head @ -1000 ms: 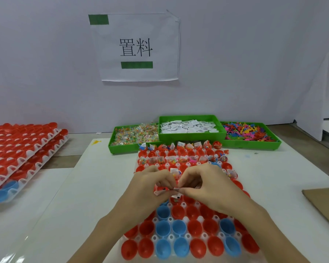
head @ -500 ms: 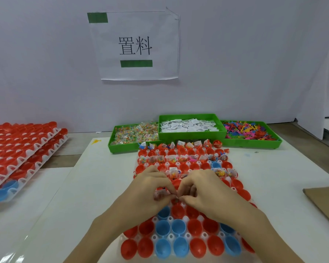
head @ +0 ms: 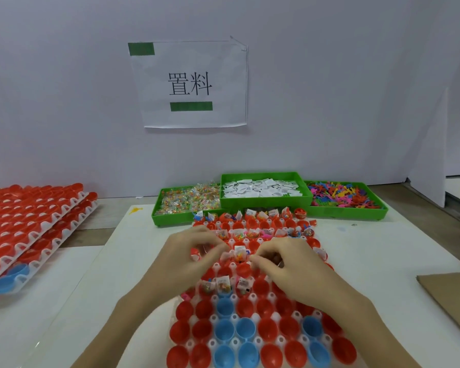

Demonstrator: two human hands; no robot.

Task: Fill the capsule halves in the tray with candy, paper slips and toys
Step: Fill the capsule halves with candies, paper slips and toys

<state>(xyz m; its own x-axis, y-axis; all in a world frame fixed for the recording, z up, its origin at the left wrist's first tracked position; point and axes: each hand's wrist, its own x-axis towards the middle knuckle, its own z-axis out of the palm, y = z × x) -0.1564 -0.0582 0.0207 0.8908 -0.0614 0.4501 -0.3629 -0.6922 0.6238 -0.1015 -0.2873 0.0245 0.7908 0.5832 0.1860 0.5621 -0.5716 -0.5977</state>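
White moulded tray (head: 233,318) of red and blue plastic capsule halves, flat on the white table (head: 96,285), directly below the camera. Far rows of that tray, nearest the green bins, already loaded: wrapped candy, folded paper slips and bits of coloured toy poking out of the cups. Middle rows partly done, with three filled cups (head: 225,285) in a line just nearer than the hands. Nearest three rows of empty red and blue cups (head: 246,354) not yet touched. By that reckoning, somewhere past halfway, with the near third and some gaps in the middle left.

Left hand (head: 189,258) over the tray's middle left, fingers curled, thumb and forefinger pinched together; something small possibly held, too blurred to say what. Right hand (head: 290,264) over the middle right, fingers curled likewise, tips close to a filled cup (head: 241,253) between the two hands; contents of that pinch not visible either.

Beyond the tray's far edge, three green plastic bins: clear-wrapped candy (head: 187,200), white paper slips (head: 260,188), bright plastic toys (head: 340,193). Left of the tray, a stack of further trays (head: 29,221) of red capsule halves. Right of it, a brown cardboard sheet (head: 452,301). On the wall behind the bins, a taped paper sign (head: 190,83).
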